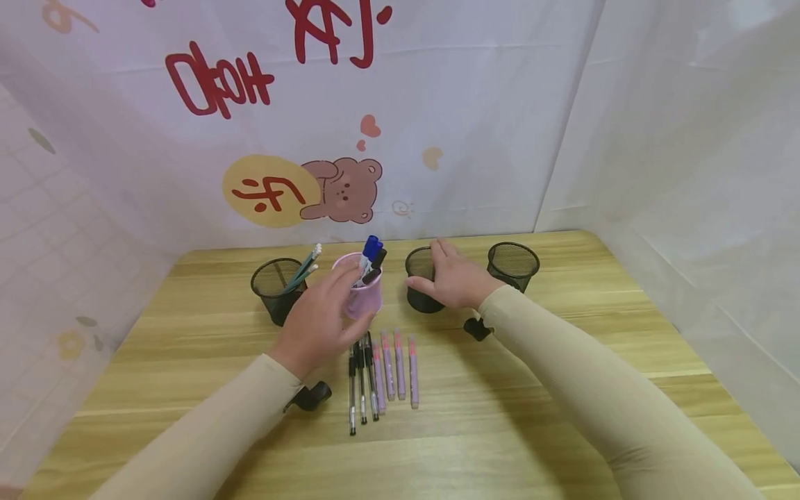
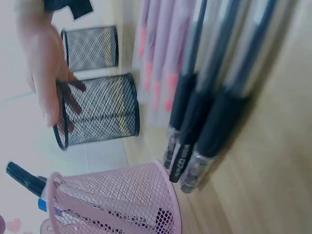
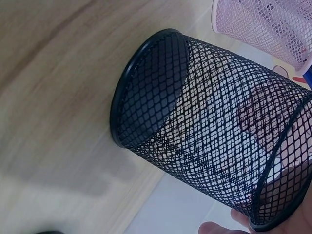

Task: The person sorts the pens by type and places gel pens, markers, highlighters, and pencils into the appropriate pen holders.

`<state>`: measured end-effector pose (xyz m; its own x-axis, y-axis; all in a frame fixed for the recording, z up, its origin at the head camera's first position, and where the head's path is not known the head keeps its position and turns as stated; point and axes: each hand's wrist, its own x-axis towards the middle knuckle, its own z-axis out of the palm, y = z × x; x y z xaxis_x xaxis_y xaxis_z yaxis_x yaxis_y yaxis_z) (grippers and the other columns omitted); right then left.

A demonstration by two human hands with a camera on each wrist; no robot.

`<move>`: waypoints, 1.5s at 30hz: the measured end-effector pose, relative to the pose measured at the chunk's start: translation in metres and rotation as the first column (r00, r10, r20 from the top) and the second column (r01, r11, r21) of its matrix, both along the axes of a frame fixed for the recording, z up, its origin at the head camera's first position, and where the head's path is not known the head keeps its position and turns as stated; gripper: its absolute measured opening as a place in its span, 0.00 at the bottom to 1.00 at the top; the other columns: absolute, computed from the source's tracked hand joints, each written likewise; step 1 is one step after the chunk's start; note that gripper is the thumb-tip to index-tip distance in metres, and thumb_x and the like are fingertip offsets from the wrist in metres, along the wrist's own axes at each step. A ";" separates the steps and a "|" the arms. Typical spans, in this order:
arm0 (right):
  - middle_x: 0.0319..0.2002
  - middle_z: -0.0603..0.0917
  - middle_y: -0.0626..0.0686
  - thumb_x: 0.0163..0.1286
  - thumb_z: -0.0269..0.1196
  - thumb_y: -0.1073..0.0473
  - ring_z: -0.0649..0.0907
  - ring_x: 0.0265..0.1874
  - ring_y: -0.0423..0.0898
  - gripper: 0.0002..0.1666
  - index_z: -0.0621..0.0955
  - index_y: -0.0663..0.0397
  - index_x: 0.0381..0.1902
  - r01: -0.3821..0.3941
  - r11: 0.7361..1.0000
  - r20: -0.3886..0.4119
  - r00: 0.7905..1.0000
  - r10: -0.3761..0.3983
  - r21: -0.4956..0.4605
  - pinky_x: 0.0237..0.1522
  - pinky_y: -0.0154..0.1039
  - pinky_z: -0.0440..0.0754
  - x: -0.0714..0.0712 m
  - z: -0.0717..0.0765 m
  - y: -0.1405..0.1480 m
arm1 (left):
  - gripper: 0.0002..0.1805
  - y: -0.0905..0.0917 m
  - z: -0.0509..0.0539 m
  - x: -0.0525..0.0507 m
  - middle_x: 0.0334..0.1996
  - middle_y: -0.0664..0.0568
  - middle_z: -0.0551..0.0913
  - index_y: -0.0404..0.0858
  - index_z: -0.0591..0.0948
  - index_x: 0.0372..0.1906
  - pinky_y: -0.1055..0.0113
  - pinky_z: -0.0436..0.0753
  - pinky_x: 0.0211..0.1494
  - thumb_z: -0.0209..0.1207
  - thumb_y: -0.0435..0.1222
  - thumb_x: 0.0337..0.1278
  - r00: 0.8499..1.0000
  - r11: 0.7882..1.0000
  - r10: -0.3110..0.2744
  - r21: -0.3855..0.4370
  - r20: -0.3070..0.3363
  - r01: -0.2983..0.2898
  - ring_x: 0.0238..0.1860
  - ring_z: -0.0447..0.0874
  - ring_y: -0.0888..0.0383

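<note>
My right hand [image 1: 459, 278] holds a black mesh pen cup [image 1: 423, 303] near its rim, with the thumb on the near side and fingers on the far side. That cup [image 3: 219, 117] looks unfilled and stands upright on the table. My left hand [image 1: 325, 319] hovers before the pink mesh pen cup [image 1: 364, 303], fingers extended and thumb spread apart, gripping nothing. Blue and black markers [image 1: 371, 250] stand in the pink cup. Below the hands lie three black pens [image 2: 195, 112] and, beside them, several purple pens with pink tips [image 1: 400, 375].
At the left is another black mesh cup [image 1: 275, 281] with several green pencils [image 1: 303, 269] leaning in it. One more black mesh cup [image 1: 514, 262] stands at the right, partly behind my right sleeve. A printed white cloth [image 1: 469, 125] hangs behind the wooden table [image 1: 187, 333].
</note>
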<state>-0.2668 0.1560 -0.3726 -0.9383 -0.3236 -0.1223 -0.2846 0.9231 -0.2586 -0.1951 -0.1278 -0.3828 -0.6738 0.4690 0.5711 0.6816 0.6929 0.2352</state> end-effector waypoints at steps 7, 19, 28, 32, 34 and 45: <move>0.86 0.44 0.65 0.74 0.45 0.18 0.49 0.85 0.62 0.66 0.44 0.64 0.85 -0.019 1.000 0.000 1.000 0.019 0.008 0.82 0.58 0.58 0.001 0.003 0.000 | 0.29 -0.010 0.001 0.023 0.53 0.46 0.88 0.37 0.80 0.65 0.55 0.90 0.48 0.66 0.49 0.67 0.994 0.986 0.045 -0.164 0.101 -0.028 0.48 0.89 0.52; 0.85 0.43 0.67 0.75 0.45 0.19 0.49 0.85 0.63 0.66 0.44 0.68 0.84 -0.043 0.999 -0.013 0.999 0.043 0.004 0.84 0.56 0.56 -0.001 0.001 0.001 | 0.34 -0.014 -0.007 0.025 0.49 0.45 0.88 0.35 0.77 0.64 0.47 0.88 0.50 0.62 0.58 0.68 0.806 0.869 0.348 -0.487 0.479 -0.086 0.49 0.88 0.48; 0.85 0.44 0.67 0.74 0.47 0.20 0.53 0.84 0.63 0.66 0.44 0.67 0.84 -0.037 0.999 -0.008 0.999 0.037 -0.023 0.82 0.56 0.60 -0.001 0.000 0.001 | 0.27 -0.010 -0.014 0.022 0.38 0.48 0.88 0.39 0.82 0.49 0.52 0.86 0.39 0.65 0.59 0.64 0.804 0.832 0.361 -0.553 0.472 -0.049 0.38 0.88 0.49; 0.85 0.44 0.67 0.74 0.46 0.19 0.55 0.83 0.63 0.67 0.45 0.66 0.84 -0.035 0.999 -0.008 0.999 0.035 -0.026 0.81 0.56 0.63 -0.002 -0.001 0.001 | 0.25 -0.010 -0.014 0.024 0.39 0.48 0.89 0.40 0.82 0.47 0.51 0.86 0.39 0.65 0.58 0.64 0.800 0.838 0.351 -0.545 0.487 -0.036 0.40 0.89 0.48; 0.85 0.44 0.67 0.74 0.47 0.19 0.56 0.83 0.64 0.67 0.45 0.67 0.84 -0.035 0.999 -0.009 0.999 0.034 -0.027 0.81 0.56 0.64 -0.002 -0.001 0.002 | 0.25 -0.010 -0.014 0.025 0.41 0.47 0.89 0.39 0.82 0.49 0.50 0.86 0.41 0.65 0.57 0.65 0.795 0.843 0.348 -0.538 0.497 -0.032 0.41 0.89 0.47; 0.85 0.46 0.68 0.74 0.47 0.19 0.55 0.84 0.63 0.67 0.45 0.67 0.84 -0.030 0.999 -0.007 1.000 0.029 -0.033 0.81 0.55 0.63 -0.001 0.001 0.001 | 0.23 -0.001 -0.015 0.025 0.42 0.44 0.90 0.36 0.83 0.52 0.47 0.87 0.51 0.64 0.50 0.66 0.782 0.849 0.349 -0.527 0.516 -0.031 0.44 0.90 0.44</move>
